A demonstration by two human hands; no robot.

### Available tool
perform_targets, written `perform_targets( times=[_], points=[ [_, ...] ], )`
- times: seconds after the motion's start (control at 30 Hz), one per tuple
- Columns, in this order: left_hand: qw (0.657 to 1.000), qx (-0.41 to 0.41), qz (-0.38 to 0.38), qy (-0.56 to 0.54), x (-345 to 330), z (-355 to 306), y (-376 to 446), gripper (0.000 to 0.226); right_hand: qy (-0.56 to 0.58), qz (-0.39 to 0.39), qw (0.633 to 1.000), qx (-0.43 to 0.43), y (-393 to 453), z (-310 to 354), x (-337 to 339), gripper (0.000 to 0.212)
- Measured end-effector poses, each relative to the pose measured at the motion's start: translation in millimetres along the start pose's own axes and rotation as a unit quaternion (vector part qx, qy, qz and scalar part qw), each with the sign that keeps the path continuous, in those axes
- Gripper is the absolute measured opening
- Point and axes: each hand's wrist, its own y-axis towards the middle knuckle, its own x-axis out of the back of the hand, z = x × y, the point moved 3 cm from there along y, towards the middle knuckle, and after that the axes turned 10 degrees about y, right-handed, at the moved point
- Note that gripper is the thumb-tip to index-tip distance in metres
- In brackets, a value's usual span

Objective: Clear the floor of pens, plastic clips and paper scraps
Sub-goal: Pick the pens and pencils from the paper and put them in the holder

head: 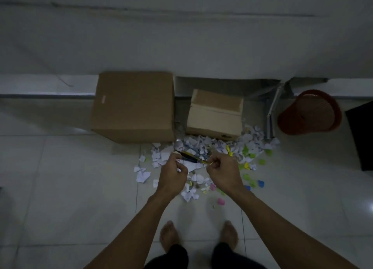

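Take the tall closed brown cardboard box [134, 105] as your marker. Just below its lower right corner your left hand [174, 175] is curled, fingers pinched on the dark end of a bundle of black and yellow pens [191, 157], and it also seems to trap a white paper scrap; the light is too dim to be sure. Keep that pinch firm and the pens level so none slides out.

Further right of the box, your right hand [223, 173] is closed on the yellow tip end of the same pens. Judging by this, you are gathering them into one hand: pass the bundle fully to one side before letting go with the other.

Below the hands and right of the box, the heap of crumpled white paper scraps [198, 145] and the small green, yellow, pink and blue plastic clips [247, 164] still cover the pale floor tiles [70, 167]. Far right of the box stands a round red slatted wastebasket [309, 112], a likely place for the scraps; scoop them in handfuls rather than singly
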Motion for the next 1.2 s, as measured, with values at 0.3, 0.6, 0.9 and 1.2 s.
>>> perform_targets(
  times=[0.3, 0.6, 0.9, 1.2],
  points=[
    [0.998, -0.023, 0.018, 0.061, -142, 134, 112, 0.016, -0.036, 0.076, 0.995, 0.051, 108, -171, -95, 0.016],
    [0.941, -0.208, 0.011, 0.267, -222, 225, 242, 0.012, -0.115, 0.095, 0.981, 0.123, 211, -296, -195, 0.018],
    [0.870, -0.311, -0.028, 0.381, -213, 256, 278, 0.037, -0.113, 0.035, 0.981, 0.153, 216, -328, -231, 0.015],
    [0.891, -0.287, -0.033, 0.350, -208, 283, 277, 0.013, -0.171, 0.025, 0.968, 0.182, 231, -322, -260, 0.017]
  ],
)
